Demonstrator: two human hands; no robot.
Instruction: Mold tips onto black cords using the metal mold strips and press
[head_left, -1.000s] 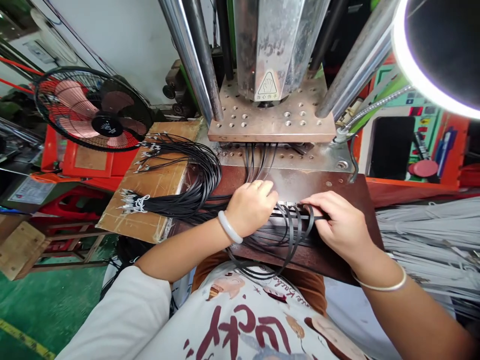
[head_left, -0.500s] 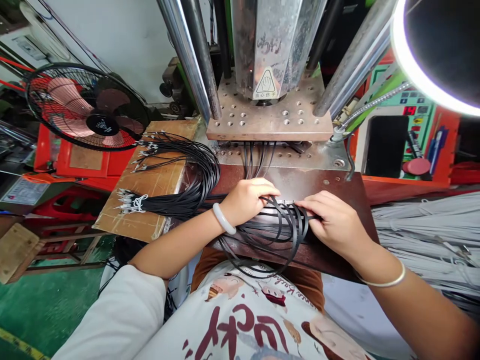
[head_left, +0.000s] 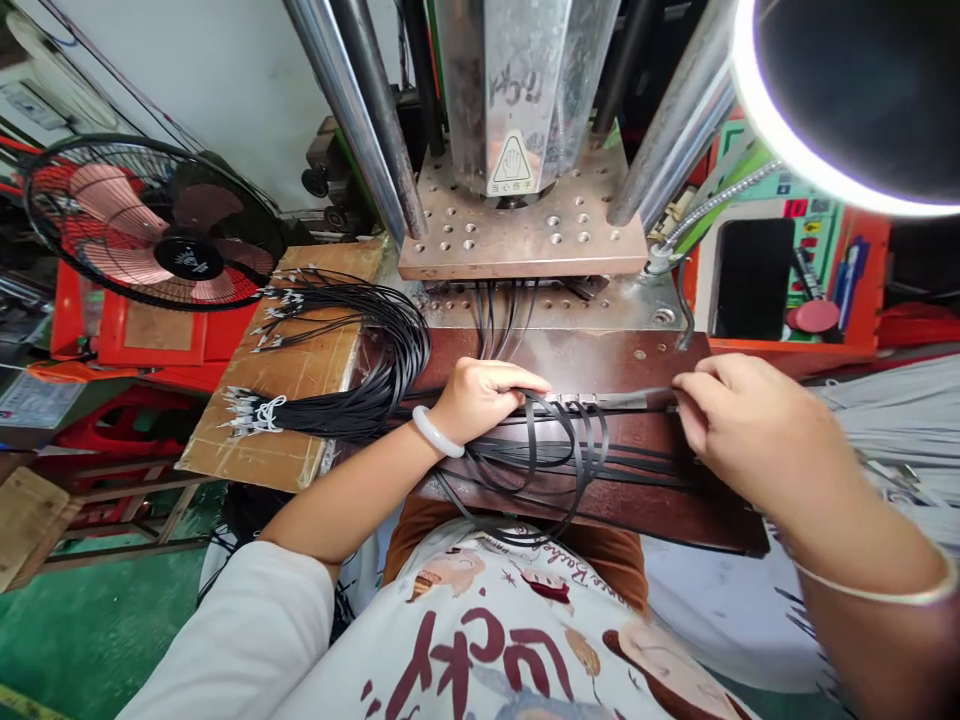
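Cables [head_left: 555, 450], thin, black and flat, loop limply across the brown plate [head_left: 600, 360] below the press, so they look light and floppy, best pinched near their small metal ends. The left hand [head_left: 480, 395] is closed over their ends, and the right hand [head_left: 742, 425] pinches a strand pulled sideways.
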